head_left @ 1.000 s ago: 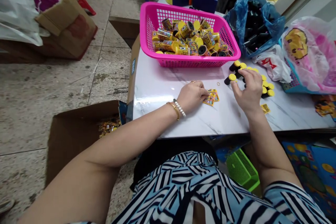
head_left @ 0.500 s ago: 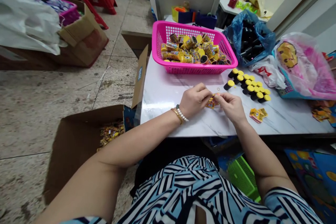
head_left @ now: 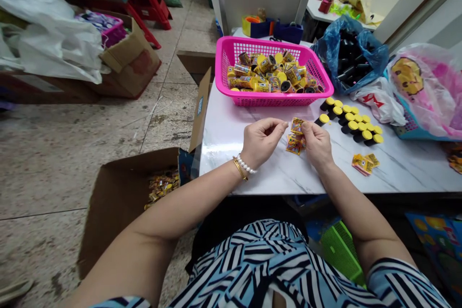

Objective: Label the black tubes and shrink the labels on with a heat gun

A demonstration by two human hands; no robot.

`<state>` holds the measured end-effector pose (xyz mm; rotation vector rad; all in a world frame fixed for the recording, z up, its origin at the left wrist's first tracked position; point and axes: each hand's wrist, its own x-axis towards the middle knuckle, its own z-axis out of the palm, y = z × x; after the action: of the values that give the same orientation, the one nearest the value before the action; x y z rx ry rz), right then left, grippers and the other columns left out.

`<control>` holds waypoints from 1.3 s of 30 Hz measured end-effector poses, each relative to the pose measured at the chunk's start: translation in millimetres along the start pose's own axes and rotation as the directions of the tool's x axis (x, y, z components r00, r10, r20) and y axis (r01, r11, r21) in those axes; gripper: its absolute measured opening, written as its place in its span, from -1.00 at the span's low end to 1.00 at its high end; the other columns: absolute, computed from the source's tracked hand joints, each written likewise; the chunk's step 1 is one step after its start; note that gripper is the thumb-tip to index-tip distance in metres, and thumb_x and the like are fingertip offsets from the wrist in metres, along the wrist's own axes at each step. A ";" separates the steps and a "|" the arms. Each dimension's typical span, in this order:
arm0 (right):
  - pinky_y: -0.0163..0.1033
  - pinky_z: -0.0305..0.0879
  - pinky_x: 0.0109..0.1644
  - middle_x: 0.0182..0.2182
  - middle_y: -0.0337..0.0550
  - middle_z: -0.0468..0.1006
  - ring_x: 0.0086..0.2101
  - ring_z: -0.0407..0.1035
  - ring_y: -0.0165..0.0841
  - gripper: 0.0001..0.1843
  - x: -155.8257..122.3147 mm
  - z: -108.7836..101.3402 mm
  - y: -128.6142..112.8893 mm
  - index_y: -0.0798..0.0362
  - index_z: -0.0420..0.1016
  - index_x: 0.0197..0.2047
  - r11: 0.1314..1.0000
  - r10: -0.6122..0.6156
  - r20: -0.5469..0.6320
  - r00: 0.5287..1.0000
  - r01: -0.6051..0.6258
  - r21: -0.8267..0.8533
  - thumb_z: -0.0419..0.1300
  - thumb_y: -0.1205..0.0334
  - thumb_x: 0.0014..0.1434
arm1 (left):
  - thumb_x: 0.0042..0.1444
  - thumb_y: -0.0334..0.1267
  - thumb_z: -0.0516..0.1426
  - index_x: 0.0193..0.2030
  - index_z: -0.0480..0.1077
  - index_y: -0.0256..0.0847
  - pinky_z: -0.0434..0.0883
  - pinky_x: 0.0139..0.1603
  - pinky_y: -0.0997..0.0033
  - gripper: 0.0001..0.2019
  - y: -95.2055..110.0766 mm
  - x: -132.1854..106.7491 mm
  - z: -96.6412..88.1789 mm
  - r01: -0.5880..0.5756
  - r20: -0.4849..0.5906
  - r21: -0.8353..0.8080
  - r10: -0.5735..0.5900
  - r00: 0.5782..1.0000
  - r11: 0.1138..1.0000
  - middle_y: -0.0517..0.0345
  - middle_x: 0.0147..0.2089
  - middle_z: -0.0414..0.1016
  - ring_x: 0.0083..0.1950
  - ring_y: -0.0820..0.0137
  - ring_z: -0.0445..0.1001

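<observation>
My left hand (head_left: 262,142) is raised over the white marble-patterned table (head_left: 407,178), its thumb and forefinger pinched together with nothing visible between them. My right hand (head_left: 317,145) grips the edge of a small yellow-and-red printed sachet (head_left: 297,126). Another sachet (head_left: 293,145) lies on the table between my hands. To the right stand several black tubes with yellow caps (head_left: 352,125), and a further pair of sachets (head_left: 364,163) lies beyond them. Behind my hands is a pink plastic basket (head_left: 274,102) filled with yellow-labelled tubes (head_left: 269,76).
An open cardboard box (head_left: 126,202) of sachets sits on the floor left of the table. A blue bag of black tubes (head_left: 348,53) and a pink plastic bag (head_left: 426,91) lie at the table's far right. A green crate (head_left: 339,250) sits below.
My hands have drawn slightly apart from their close pinch over the sachets, and one sachet now rises at my right fingertips. The small rubber band no longer shows on the table.
</observation>
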<state>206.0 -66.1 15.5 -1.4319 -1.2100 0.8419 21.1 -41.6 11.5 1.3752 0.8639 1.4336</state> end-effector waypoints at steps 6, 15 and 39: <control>-0.32 0.39 -0.43 -0.51 -0.25 0.50 -0.50 0.34 -0.44 -0.41 -1.8 2.3 -2.2 0.02 0.60 -0.36 1.000 0.006 0.019 1.000 -0.006 0.007 0.33 -0.40 0.21 | 0.28 -0.11 0.32 -0.23 0.70 -0.25 0.44 -0.29 0.46 -0.77 -1.0 0.7 1.4 -0.003 -0.011 -0.045 0.003 1.000 0.999 0.09 -0.35 0.65 -0.39 0.46 0.48; -0.26 0.33 -0.35 -0.45 -0.20 0.55 -0.42 0.36 -0.38 -0.42 -8.2 3.4 -3.0 0.03 0.59 -0.39 0.990 -0.109 0.073 0.991 0.115 -0.085 0.25 -0.35 0.32 | 0.26 -0.07 0.35 -0.20 0.70 -0.24 0.46 -0.32 0.47 -0.75 -1.1 3.2 -1.6 0.006 -0.002 -0.063 -0.006 1.000 0.998 0.06 -0.31 0.68 -0.39 0.46 0.51; 0.16 0.49 0.14 -0.13 0.09 0.66 -0.11 0.53 -0.07 -0.66 50.1 -73.7 -1.8 0.08 0.63 -0.01 0.694 -0.182 0.030 0.983 0.150 -0.705 0.33 0.14 0.17 | 0.17 -0.39 0.39 -0.26 0.59 -0.36 0.08 -0.72 0.67 -0.91 -4.2 28.2 -17.8 0.751 0.364 -0.393 -0.660 0.657 0.530 0.08 -0.32 0.63 -0.65 0.69 0.27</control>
<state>287.1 -37.2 38.6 -1.8871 -1.7070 0.1905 6.1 -11.7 14.6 0.5762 0.7203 0.7751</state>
